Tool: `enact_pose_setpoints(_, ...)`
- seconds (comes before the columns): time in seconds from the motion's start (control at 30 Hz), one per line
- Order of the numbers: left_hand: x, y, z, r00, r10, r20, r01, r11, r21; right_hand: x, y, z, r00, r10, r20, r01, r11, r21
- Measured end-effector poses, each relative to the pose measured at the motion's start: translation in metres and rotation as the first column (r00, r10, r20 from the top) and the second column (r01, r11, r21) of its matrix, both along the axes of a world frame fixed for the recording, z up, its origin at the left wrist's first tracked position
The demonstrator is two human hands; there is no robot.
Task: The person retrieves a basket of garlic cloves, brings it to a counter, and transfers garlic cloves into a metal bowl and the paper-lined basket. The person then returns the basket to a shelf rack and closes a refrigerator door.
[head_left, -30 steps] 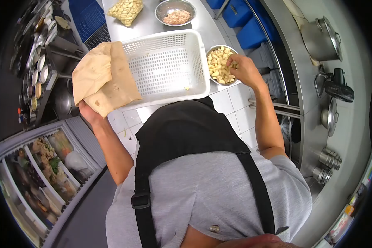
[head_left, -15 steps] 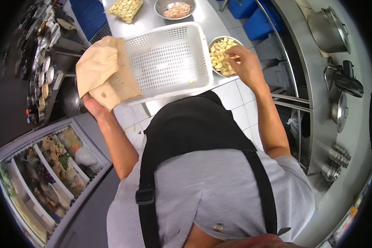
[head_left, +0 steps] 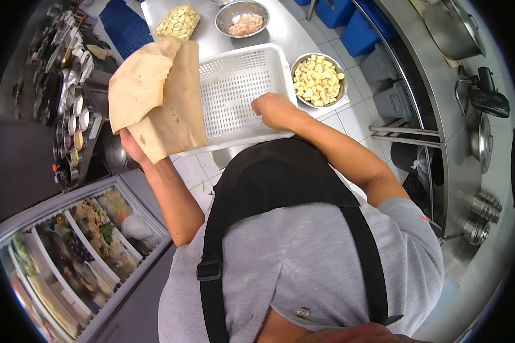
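My left hand [head_left: 133, 147] grips the lower left of a creased sheet of brown paper [head_left: 183, 108], its fingers mostly hidden behind the sheet. The paper leans over the left end of a white perforated plastic basket [head_left: 286, 74]. Over the right part of this basket is my right hand [head_left: 273, 110], fingers curled in and closed; whatever they may hold is hidden. Right of the basket stands a metal bowl [head_left: 343, 94] full of pale peeled cloves [head_left: 317, 80], which look like garlic.
A clear bag of similar cloves [head_left: 178, 22] and a metal bowl of pinkish food [head_left: 247, 24] stand farther back on the steel table [head_left: 292, 35]. At lower left is an open chest of food compartments [head_left: 91, 234]. Steel shelving [head_left: 409, 134] runs along the right.
My right hand has moved left from the bowl of cloves to above the basket. The small yellowish piece seen in the basket earlier is now out of sight. My left hand still holds the paper.
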State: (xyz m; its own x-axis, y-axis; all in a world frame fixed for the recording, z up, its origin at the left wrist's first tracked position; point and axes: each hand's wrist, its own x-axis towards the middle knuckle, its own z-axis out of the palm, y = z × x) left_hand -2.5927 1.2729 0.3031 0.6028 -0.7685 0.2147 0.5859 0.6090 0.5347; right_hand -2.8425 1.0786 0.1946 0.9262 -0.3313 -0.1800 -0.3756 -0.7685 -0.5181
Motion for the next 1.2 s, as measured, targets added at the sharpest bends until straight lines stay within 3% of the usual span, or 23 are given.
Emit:
enact_pose_setpoints(0.1,-0.019,-0.008,0.003,0.976,0.199,0.088,-0.215,0.949,0.233,-0.015,-0.004,0.028,0.991,-0.11,0.077,0.101,0.989,0.109)
enact_pose_setpoints(0.17,-0.022,-0.011,-0.006,0.984,0.174,0.04,-0.179,0.952,0.247,-0.016,-0.007,0.032,0.978,-0.159,0.138,0.141,0.982,0.129)
enact_pose_setpoints(0.23,-0.02,-0.014,-0.012,0.988,0.154,-0.002,-0.148,0.954,0.262,-0.029,-0.021,0.043,0.92,-0.322,0.225,0.291,0.943,0.161)
enact_pose_setpoints(0.3,-0.02,-0.011,-0.018,0.988,0.144,-0.051,-0.124,0.95,0.288,-0.056,-0.042,0.035,0.786,-0.504,0.357,0.465,0.863,0.196)
enact_pose_setpoints(0.37,-0.024,-0.015,-0.017,0.971,0.209,-0.116,-0.155,0.919,0.363,-0.081,-0.064,0.043,0.708,-0.641,0.298,0.618,0.766,0.178)
enact_pose_setpoints(0.4,-0.027,-0.018,-0.018,0.97,0.198,-0.142,-0.135,0.922,0.362,-0.091,-0.079,0.029,0.709,-0.621,0.334,0.619,0.775,0.128)
enact_pose_setpoints(0.43,-0.028,-0.021,-0.02,0.973,0.169,-0.158,-0.108,0.935,0.337,-0.096,-0.085,0.031,0.735,-0.637,0.233,0.63,0.768,0.112)
enact_pose_setpoints(0.5,-0.028,-0.026,-0.025,0.975,0.086,-0.207,-0.031,0.966,0.258,-0.093,-0.084,0.037,0.714,-0.621,0.323,0.654,0.757,0.009)
enact_pose_setpoints(0.6,-0.033,-0.027,-0.031,0.955,-0.076,-0.288,0.113,0.987,0.116,-0.056,-0.06,0.069,0.669,-0.546,0.504,0.478,0.836,0.271)
enact_pose_setpoints(0.73,-0.036,-0.03,-0.043,0.895,-0.272,-0.354,0.279,0.96,-0.032,0.033,-0.034,0.076,0.584,-0.231,0.778,0.317,0.947,0.044)
enact_pose_setpoints(0.8,-0.019,-0.027,-0.046,0.879,-0.289,-0.379,0.328,0.944,0.042,0.063,-0.052,0.071,0.626,-0.197,0.755,0.146,0.98,0.135)
enact_pose_setpoints(0.83,-0.012,-0.028,-0.039,0.964,-0.129,-0.231,0.208,0.908,0.363,0.07,-0.067,0.07,0.681,-0.24,0.691,0.023,0.951,0.307)
enact_pose_setpoints(0.87,-0.003,-0.025,-0.032,0.989,-0.094,-0.112,0.137,0.862,0.489,0.076,-0.082,0.069,0.745,-0.257,0.615,-0.087,0.877,0.472)
enact_pose_setpoints(0.9,0.001,-0.021,-0.017,0.998,-0.067,0.006,0.05,0.799,0.599,0.081,-0.098,0.06,0.791,-0.313,0.526,-0.099,0.783,0.614)
enact_pose_setpoints(0.97,0.038,-0.005,-0.019,0.956,-0.183,0.228,-0.033,0.707,0.707,0.078,-0.099,0.085,0.743,-0.474,0.472,-0.11,0.609,0.786)
enact_pose_setpoints(1.0,0.057,0.003,-0.019,0.913,-0.25,0.322,-0.086,0.655,0.75,0.079,-0.112,0.084,0.786,-0.461,0.412,-0.026,0.642,0.767)
enact_pose_setpoints(1.03,0.071,0.011,-0.018,0.901,-0.268,0.34,-0.098,0.639,0.763,0.08,-0.131,0.077,0.821,-0.452,0.348,0.057,0.673,0.737)
enact_pose_setpoints(1.07,0.077,0.016,-0.016,0.924,-0.201,0.325,-0.091,0.71,0.698,0.08,-0.143,0.069,0.849,-0.447,0.282,0.138,0.702,0.699)
enact_pose_setpoints(1.13,0.073,0.02,-0.001,0.972,0.018,0.234,-0.137,0.853,0.504,0.084,-0.153,0.056,0.8,-0.515,0.308,0.088,0.608,0.789)
enact_pose_setpoints(1.2,0.07,0.027,-0.017,0.982,-0.15,0.118,0.071,0.862,0.501,0.09,-0.152,0.046,0.731,-0.605,0.315,0.048,0.507,0.861)
